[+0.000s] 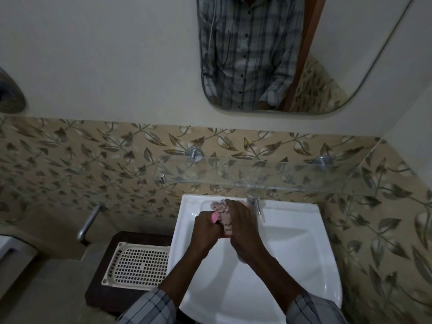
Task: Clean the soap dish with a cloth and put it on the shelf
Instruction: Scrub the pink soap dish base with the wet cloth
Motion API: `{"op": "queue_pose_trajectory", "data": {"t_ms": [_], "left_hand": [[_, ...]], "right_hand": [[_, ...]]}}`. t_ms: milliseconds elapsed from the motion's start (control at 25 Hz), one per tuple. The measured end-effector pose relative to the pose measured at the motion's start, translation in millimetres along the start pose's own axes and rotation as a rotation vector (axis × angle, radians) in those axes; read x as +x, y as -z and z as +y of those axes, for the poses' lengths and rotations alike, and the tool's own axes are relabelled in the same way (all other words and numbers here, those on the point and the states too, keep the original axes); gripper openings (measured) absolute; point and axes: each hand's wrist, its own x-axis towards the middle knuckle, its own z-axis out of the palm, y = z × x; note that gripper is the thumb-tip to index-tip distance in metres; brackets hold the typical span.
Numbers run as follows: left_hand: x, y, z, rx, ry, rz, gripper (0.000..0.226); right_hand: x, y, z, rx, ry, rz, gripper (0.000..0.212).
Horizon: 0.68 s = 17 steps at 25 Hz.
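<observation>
Over the white sink [292,242], my left hand [205,230] grips a pink soap dish [214,218], of which only a small edge shows between the fingers. My right hand [243,226] presses a pink patterned cloth [223,212] against the dish, with the cloth bunched between both hands. Above the sink a clear glass shelf [233,174] hangs on the leaf-patterned tile wall, held by two metal pegs.
A chrome tap [256,203] stands at the sink's back rim, just right of my right hand. A cream perforated tray [138,265] lies on a dark stool left of the sink. A metal pipe [90,222] juts from the wall. A mirror [280,54] hangs above.
</observation>
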Motion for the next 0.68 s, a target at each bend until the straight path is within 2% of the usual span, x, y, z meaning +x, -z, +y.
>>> {"op": "queue_pose_trajectory", "data": {"t_ms": [80,160,200,240,320,440,560,680], "left_hand": [[-2.7,0.2,-6.6,-0.039,0.002,0.048,0.021],[-6.9,-1.8,-11.6,-0.146,0.035,0.069,0.017],[-7.8,-3.6,-14.0,-0.191,0.038,0.093,0.024],[-9.4,-6.1,-17.1,-0.225,0.042,0.127,0.027],[-11.9,-10.8,-19.6,-0.345,0.053,0.226,0.016],[-9.6,-16.0,-18.1,-0.538,0.152,0.239,0.017],[-5.3,-20.6,-17.5,-0.684,0.273,0.151,0.03],[-1.9,-22.5,-20.4,-0.717,0.482,0.079,0.037]], "right_hand": [[2.9,7.4,3.3,0.138,-0.111,0.038,0.058],[4.5,9.9,1.3,0.271,-0.134,0.051,0.052],[4.5,12.0,-1.0,0.369,-0.174,0.05,0.047],[4.7,12.0,-5.0,0.496,-0.274,0.052,0.039],[4.2,10.4,-10.0,0.826,-0.576,0.018,0.026],[5.4,7.0,-9.1,1.164,-0.875,0.027,0.022],[3.4,2.0,-15.2,1.228,-0.966,0.039,0.026],[-0.7,-5.8,-14.2,0.946,-0.887,0.267,0.04]]}}
